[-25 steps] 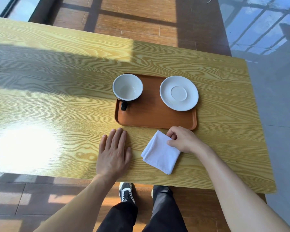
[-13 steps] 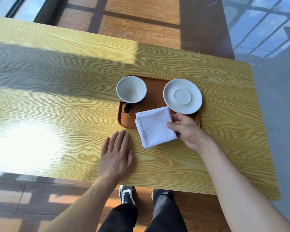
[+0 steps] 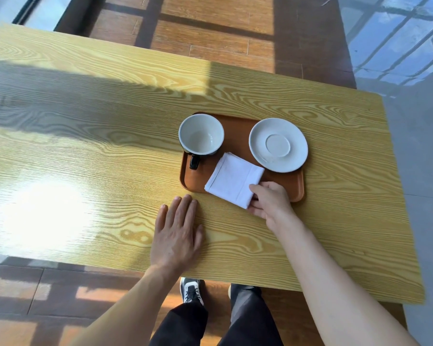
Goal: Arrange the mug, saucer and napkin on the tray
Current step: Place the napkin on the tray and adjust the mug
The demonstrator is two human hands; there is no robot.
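An orange-brown tray lies on the wooden table. On its left stands a mug, white inside and dark outside, handle toward me. A white saucer rests on the tray's right. A folded white napkin lies across the tray's front middle, its near corner over the front rim. My right hand pinches the napkin's near right corner with thumb and fingers. My left hand lies flat on the table, fingers spread, just in front of the tray's left corner, holding nothing.
The yellow wood-grain table stretches wide to the left, with a bright sun glare there. Its near edge runs just in front of my wrists. Below it I see my legs and a shoe on the wooden floor.
My right hand carried the napkin from the table in front of the tray up onto the tray's front middle. The left hand stayed flat in place.
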